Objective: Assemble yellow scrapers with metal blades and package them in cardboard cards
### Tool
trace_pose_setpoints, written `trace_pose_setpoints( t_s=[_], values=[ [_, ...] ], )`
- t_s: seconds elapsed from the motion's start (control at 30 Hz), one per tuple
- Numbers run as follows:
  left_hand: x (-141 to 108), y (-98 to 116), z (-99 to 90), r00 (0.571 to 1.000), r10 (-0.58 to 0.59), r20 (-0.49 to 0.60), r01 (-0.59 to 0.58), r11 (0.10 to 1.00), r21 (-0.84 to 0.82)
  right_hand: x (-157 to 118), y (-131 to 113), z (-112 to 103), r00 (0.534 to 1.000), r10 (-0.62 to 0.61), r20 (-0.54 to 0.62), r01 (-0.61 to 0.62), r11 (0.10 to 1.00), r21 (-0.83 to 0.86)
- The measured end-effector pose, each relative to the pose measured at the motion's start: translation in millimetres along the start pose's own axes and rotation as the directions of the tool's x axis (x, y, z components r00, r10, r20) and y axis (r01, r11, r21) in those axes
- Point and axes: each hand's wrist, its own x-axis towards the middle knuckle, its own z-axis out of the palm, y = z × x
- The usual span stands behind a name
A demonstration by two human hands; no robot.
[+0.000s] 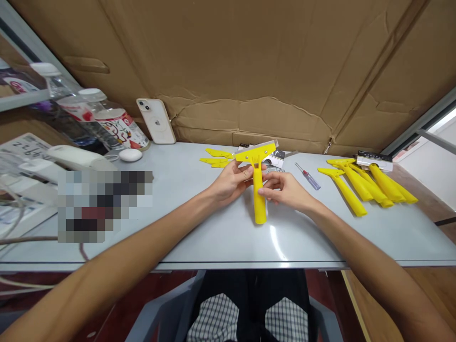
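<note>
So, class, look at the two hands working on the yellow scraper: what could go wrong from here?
The left hand grips the yellow scraper just under its wide head; if the top edge is sharp, a slip might cut a finger.

The screwdriver lies loose beyond the right hand, so a careless sweep could send it rolling.

The phone stands propped against the cardboard; a bump to the table might topple it.
</note>
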Motion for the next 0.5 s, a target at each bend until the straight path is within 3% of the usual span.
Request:
trace_pose_setpoints(
  t_s=[0.17,0.33,0.43,0.5],
  values=[
    [0,-2,1.4,0.999,0.018,-0.034,-0.017,1.000,0.011,-1,-1,8,0.999,0.037,-0.028,-0.038,0.999,-0.037],
    [7,-5,-5.0,0.990,0.046,-0.132,-0.032,0.994,0.105,-1,-6,3,0.999,0.043,0.014,-0.044,0.996,0.078],
    [11,-2,-12.3,0.966,0.128,-0.223,-0.060,0.955,0.291,2,-5,-11,0.995,0.027,-0.096,-0.016,0.993,0.119],
    [14,2,-16.3,0.942,0.217,-0.257,-0.069,0.873,0.483,5,-4,-23,0.985,0.020,-0.169,0.000,0.993,0.118]
  ],
)
